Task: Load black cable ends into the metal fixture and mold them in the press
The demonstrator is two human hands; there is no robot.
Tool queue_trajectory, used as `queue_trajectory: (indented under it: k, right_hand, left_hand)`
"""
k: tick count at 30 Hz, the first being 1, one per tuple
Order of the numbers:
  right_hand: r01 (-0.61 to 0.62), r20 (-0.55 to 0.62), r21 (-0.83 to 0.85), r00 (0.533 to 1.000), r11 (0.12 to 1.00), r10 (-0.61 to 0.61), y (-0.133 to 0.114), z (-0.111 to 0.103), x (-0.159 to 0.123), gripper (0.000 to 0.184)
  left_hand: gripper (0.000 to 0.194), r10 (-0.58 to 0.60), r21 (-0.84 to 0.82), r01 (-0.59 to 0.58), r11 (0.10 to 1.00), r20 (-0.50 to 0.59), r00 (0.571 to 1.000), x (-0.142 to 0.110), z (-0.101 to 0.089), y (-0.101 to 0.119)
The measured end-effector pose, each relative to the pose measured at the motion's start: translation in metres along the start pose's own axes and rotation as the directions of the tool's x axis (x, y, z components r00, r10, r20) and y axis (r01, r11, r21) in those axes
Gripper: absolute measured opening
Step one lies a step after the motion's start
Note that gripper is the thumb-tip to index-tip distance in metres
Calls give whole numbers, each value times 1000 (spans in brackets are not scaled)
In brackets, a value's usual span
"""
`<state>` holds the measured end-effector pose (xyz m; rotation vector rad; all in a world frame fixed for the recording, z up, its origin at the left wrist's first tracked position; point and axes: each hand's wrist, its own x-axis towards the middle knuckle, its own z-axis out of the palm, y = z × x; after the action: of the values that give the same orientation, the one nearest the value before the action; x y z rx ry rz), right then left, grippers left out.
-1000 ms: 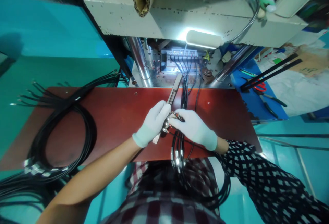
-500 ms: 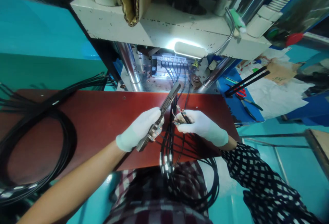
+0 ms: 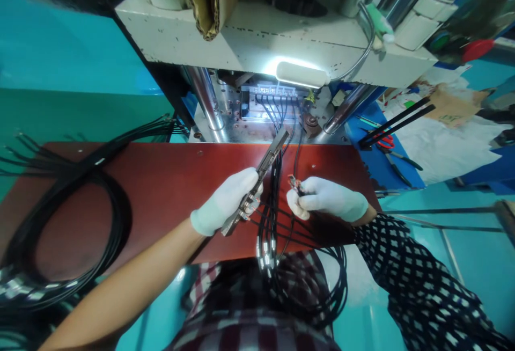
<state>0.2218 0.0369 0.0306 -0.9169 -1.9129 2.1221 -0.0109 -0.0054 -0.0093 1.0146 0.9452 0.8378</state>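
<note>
My gloved left hand (image 3: 233, 200) is closed round a long dark metal bar (image 3: 273, 155), which slants up and to the right. Small cable ends with shiny metal connectors (image 3: 246, 205) sit along the bar's lower part. My gloved right hand (image 3: 322, 198) pinches a black cable end with exposed coppery wires (image 3: 295, 183), a short way right of the bar. Between my hands a bundle of black cables (image 3: 267, 222) runs from the machine down over the board's front edge. Silvery sleeves (image 3: 266, 254) show on this bundle near my lap.
A reddish-brown board (image 3: 161, 195) spans the front of a press. A lit metal fixture (image 3: 273, 103) with cables stands under a lamp (image 3: 301, 74). A coiled cable bundle (image 3: 120, 217) lies left. Pliers (image 3: 396, 163) rest on a blue surface at right.
My right hand has shifted slightly right, away from the bar, and now shows fewer cable ends in its fingers. My left hand keeps its hold on the bar. The whole view has shifted a little.
</note>
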Motion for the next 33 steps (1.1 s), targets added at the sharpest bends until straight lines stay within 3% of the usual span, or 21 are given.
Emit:
queue_trajectory:
  k: [1, 3, 5, 8, 13, 19, 22, 27, 33]
  right_hand:
    - [20, -113, -51, 993, 999, -26, -1, 6, 2, 32]
    - [-2, -388, -204, 918, 979, -79, -4, 20, 10, 32]
    - [-45, -515, -332, 845, 942, -141, -6, 34, 18, 33]
    - [-39, -488, -404, 854, 914, -179, -8, 45, 27, 37]
    - [-70, -503, -406, 850, 911, -158, -6, 47, 30, 35]
    - [-99, -548, -416, 821, 904, -162, -2, 53, 37, 33]
    - [-87, -537, -398, 829, 913, -155, 1, 53, 38, 33]
    - [28, -508, -284, 843, 958, -175, -1, 46, 28, 28]
    - [40, -441, 3, 897, 999, -35, -10, 39, 22, 32]
  left_hand:
    - [42, 4, 16, -4, 1000, -5, 1000, 0, 0, -1]
    - [41, 42, 66, -41, 997, -19, 999, 1, 1, -2]
    - [38, 110, 120, -105, 987, -34, 993, 2, 2, -3]
    - [35, 150, 152, -141, 978, -49, 988, 1, 3, -3]
    - [35, 77, 139, -68, 988, -61, 995, -2, 6, -2]
    - [37, 252, 336, -190, 922, -150, 956, 0, 11, -8]
    - [38, 260, 363, -186, 913, -169, 951, 1, 10, -9]
    - [35, 220, 333, -181, 925, -83, 972, 1, 3, 1]
    - [35, 234, 313, -214, 925, -27, 972, 4, -1, 4]
